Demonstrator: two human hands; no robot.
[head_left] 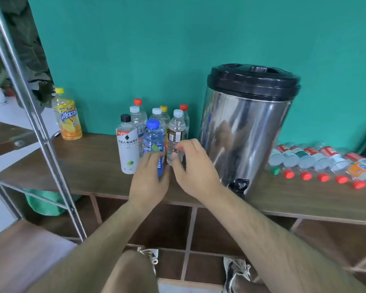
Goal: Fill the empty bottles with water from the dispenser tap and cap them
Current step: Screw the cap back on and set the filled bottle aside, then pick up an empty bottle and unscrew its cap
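The wooden shelf point(93, 166) carries upright bottles point(153, 138), a steel dispenser point(245, 127) and lying bottles point(317, 159).

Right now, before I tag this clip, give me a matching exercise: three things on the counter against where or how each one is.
Things:
1. blue-capped bottle
2. yellow-labelled bottle
3. row of red-capped bottles

Places or states:
A. lying on their sides, right of the dispenser
B. gripped by the left hand
C. standing alone, far left

Pairs: 1-B, 2-C, 3-A.
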